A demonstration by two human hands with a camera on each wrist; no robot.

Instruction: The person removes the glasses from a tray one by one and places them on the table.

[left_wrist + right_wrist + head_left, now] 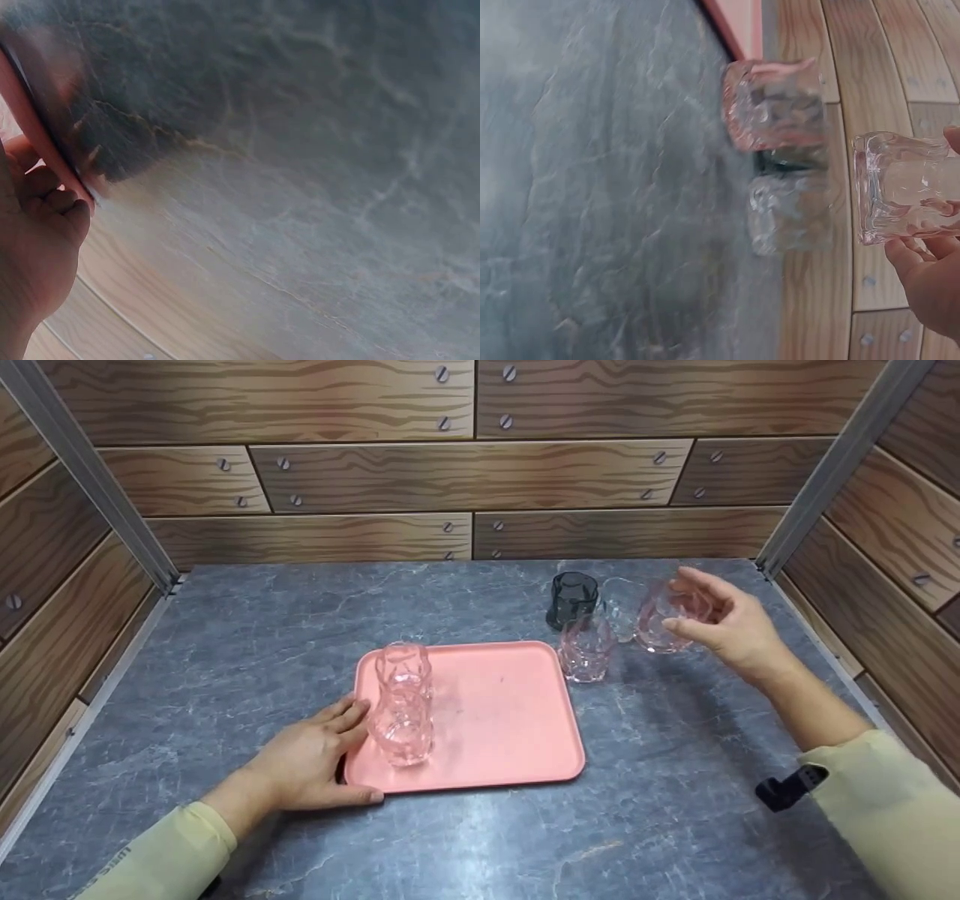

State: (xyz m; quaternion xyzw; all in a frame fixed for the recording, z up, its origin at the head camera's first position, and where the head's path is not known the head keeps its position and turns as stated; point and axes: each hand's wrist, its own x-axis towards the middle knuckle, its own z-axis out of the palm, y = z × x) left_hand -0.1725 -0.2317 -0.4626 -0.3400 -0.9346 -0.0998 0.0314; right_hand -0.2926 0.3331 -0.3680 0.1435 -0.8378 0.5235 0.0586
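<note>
A walled work booth — brown wood-plank-patterned flat panels (472, 476), straight grey metal corner posts (91, 472) — around a blue-grey marble-patterned tabletop (660, 825).

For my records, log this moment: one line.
left hand: touches pink rectangular tray | right hand: holds transparent pink tumbler | tray: two transparent tumblers
</note>
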